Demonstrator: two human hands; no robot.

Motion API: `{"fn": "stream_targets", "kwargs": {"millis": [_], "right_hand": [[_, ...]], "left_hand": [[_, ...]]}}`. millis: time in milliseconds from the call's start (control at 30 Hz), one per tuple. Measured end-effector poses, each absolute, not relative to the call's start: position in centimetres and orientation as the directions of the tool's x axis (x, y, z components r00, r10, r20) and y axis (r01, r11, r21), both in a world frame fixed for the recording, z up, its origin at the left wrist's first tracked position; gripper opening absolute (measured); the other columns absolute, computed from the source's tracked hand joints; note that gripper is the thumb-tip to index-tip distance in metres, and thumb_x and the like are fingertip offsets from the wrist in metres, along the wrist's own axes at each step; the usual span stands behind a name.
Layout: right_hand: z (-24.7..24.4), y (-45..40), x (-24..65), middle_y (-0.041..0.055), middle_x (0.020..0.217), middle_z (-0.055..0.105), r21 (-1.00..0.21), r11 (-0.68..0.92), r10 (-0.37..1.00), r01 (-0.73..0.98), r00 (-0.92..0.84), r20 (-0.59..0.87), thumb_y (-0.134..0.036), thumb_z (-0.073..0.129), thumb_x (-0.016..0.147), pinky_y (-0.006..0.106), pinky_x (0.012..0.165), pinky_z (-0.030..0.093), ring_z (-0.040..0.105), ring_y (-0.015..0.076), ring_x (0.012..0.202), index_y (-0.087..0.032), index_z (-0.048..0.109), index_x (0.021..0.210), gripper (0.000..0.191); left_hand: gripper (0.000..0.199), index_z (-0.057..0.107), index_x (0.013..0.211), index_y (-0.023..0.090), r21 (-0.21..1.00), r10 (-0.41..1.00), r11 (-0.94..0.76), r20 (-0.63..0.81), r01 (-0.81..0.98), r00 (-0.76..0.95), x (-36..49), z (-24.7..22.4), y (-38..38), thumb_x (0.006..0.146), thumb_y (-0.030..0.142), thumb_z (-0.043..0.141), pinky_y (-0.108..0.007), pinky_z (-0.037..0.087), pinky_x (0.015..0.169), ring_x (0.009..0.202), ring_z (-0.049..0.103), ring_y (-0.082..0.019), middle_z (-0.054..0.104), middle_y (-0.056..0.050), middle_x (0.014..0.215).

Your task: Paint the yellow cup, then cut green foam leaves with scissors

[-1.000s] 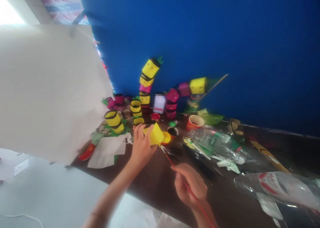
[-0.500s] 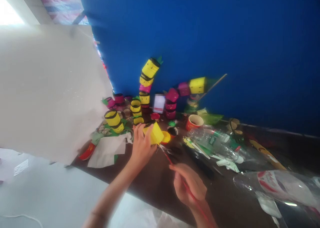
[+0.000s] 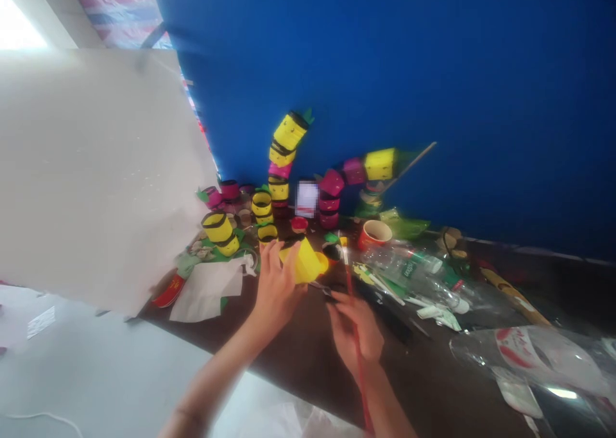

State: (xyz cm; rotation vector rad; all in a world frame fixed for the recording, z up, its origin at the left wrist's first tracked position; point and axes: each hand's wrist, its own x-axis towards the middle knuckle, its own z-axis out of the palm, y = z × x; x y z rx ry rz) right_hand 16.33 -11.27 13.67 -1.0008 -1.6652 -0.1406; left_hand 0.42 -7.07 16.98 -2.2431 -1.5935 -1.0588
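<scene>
Head view: left hand clasps yellow cup, apparently mostly painted; right hand, near cup, loosely pinches red brush.

hands hold a yellow piece and red brush.

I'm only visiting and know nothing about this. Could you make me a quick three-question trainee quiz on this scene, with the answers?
1. Multiple choice: what does the left hand hold? (a) a plastic bottle (b) a yellow piece (c) a paper cup
2. True or false: the right hand holds a red-handled brush.
3. Fill in: the large panel behind the table is coloured ____.

Key: 1 b; 2 true; 3 blue.
</scene>
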Motion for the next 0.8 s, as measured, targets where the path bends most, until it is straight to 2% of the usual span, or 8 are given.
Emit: {"fn": "stream_targets", "kwargs": {"millis": [133,333,633,800], "right_hand": [[12.6,-10.1,15.5,0.0029,0.073,0.070,-0.306,0.622,0.474,0.721,-0.036,0.880,-0.008,0.066,0.075,0.029,0.057,0.054,0.066,0.0148,0.065,-0.021,0.048,0.076,0.022],[11.8,-9.7,15.0,0.0045,0.077,0.071,-0.248,0.656,0.423,0.713,-0.075,0.903,-0.008,0.066,0.074,0.028,0.059,0.053,0.066,0.0151,0.070,-0.020,0.047,0.079,0.023],[11.8,-10.0,15.0,0.0046,0.080,0.071,-0.264,0.644,0.460,0.718,-0.087,0.884,-0.006,0.063,0.076,0.029,0.058,0.051,0.066,0.0163,0.075,-0.020,0.049,0.083,0.022],[11.4,-9.9,15.1,0.0037,0.078,0.070,-0.297,0.612,0.510,0.733,-0.078,0.857,-0.008,0.065,0.076,0.030,0.058,0.050,0.064,0.0161,0.069,-0.020,0.050,0.082,0.020]], "left_hand": [[0.071,0.028,0.134,0.016,0.215,0.758,-0.429,0.614,0.877,0.220,0.6,17.2,-7.9,0.070,0.018,0.059,-0.060,0.030,0.100,0.123,0.031,-0.034,0.035,-0.018,0.123],[0.067,0.026,0.136,0.018,0.217,0.759,-0.450,0.603,0.866,0.244,0.9,17.5,-8.4,0.075,0.017,0.052,-0.061,0.030,0.098,0.124,0.030,-0.034,0.034,-0.018,0.124],[0.070,0.025,0.137,0.016,0.217,0.759,-0.456,0.602,0.863,0.250,1.1,17.7,-8.6,0.073,0.012,0.051,-0.061,0.028,0.100,0.125,0.027,-0.034,0.032,-0.018,0.124],[0.067,0.029,0.135,0.016,0.206,0.747,-0.453,0.619,0.867,0.243,1.2,17.7,-8.8,0.071,0.009,0.050,-0.060,0.029,0.101,0.126,0.026,-0.033,0.032,-0.018,0.124]]}}
